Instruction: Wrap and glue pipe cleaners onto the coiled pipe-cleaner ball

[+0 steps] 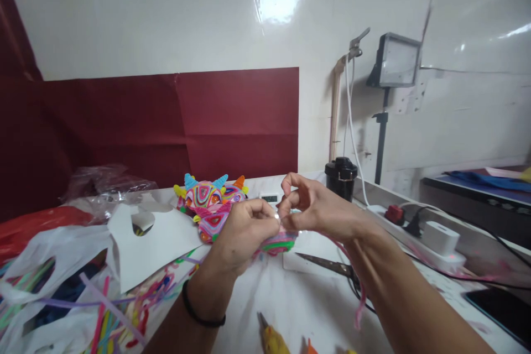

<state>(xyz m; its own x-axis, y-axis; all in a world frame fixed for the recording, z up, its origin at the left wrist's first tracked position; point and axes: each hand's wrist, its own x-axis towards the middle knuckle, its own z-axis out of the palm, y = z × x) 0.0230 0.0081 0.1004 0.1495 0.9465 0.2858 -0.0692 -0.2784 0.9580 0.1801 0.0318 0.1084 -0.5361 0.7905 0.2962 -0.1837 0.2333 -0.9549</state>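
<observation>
My left hand [244, 232], with a black band round the wrist, is closed on a fuzzy striped pipe-cleaner piece [282, 244] in pink, green and grey. My right hand [313, 207] meets it from the right, thumb and fingers pinched together beside the left fingertips. A small pale bit shows between the two hands; what the right fingers grip is too small to make out. A pink strand [360, 304] hangs below my right wrist. Just behind my left hand sit colourful pipe-cleaner animal heads [207, 199] with blue and orange horns. Dark scissors [326, 263] lie under my right forearm.
A white card sheet [155, 243], plastic bags [74, 249] and loose pipe cleaners [120, 315] cover the left side. A yellow-handled pointed tool [271, 337] lies in front. Rightward are a black cup [341, 177], a power strip [440, 257], a phone [500, 312] and a lamp [398, 61].
</observation>
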